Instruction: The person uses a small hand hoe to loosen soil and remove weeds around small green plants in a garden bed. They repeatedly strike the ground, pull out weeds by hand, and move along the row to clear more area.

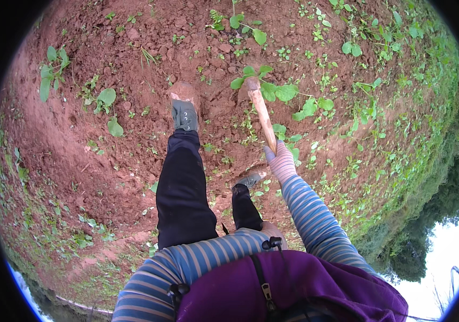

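My right hand (281, 162), in a pale striped glove with a grey thumb, is closed around the wooden handle (262, 112) of a long tool that looks like a hoe. The tool's soil-coated head end (252, 83) is low among the leaves of a broad-leaved plant (285, 92). Any blade is hidden by the head end, leaves and soil. My left arm (209, 251) crosses in front of my body, and my left hand (274, 232) shows only in part by my right hip. Its fingers are hidden, so its grip cannot be made out.
Reddish, cloddy soil (132, 60) with scattered seedlings surrounds me. My left shoe (184, 114) is planted forward, and my right shoe (249, 180) is farther back, turned sideways. Larger leafy plants (107, 96) grow at the left. Denser greenery (426, 133) and trees (422, 229) lie to the right.
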Available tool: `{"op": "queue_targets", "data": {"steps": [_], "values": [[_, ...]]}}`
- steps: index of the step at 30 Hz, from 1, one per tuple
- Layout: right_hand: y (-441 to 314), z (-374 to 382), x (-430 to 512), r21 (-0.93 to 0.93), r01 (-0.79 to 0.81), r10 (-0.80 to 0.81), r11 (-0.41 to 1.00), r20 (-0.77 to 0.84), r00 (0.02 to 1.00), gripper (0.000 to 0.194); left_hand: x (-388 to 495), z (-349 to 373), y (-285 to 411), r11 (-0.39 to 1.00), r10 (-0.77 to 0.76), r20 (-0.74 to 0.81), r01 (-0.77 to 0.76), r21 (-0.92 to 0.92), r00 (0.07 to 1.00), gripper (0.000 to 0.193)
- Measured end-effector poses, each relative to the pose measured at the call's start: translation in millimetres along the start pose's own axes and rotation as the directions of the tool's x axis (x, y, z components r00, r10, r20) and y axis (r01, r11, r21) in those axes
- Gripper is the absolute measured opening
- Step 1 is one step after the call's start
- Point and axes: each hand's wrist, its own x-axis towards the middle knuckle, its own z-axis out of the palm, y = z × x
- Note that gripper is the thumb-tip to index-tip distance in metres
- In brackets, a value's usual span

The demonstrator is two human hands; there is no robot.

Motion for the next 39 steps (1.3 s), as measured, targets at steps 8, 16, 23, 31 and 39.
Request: {"op": "queue_targets", "data": {"steps": [8, 16, 23, 31, 39], "values": [[-101.3, -22.9, 25.9, 0.221, 0.279, -0.282, 0.934, -0.021, 0.959, 0.037, -8.7, -8.9, 12.3, 0.999, -0.036, 0.025, 0.035, 0.023, 0.999, 0.031], [-130.3, 27.3, 38.4, 0.23, 0.111, -0.112, 0.967, -0.009, 0.994, 0.035, -12.1, -8.9, 23.7, 0.992, 0.091, -0.141, -0.078, 0.095, 0.986, 0.038], [-98.3, 3.6, 29.0, 0.364, -0.055, -0.002, 0.93, 0.153, 0.988, 0.032, 14.0, -27.0, 49.2, 0.991, -0.036, -0.189, 0.06, 0.123, 0.981, 0.037], [-104.9, -0.1, 22.9, 0.312, -0.033, -0.025, 0.95, 0.179, 0.984, 0.034, 23.8, -37.6, 68.5, 0.984, -0.116, -0.214, 0.141, 0.109, 0.97, 0.036], [-158.5, -103.7, 59.1, 0.914, -0.029, 0.128, 0.405, -0.026, 0.991, 0.039, 20.9, -33.0, 89.2, 0.977, -0.159, -0.237, 0.187, 0.101, 0.958, 0.035]]}}
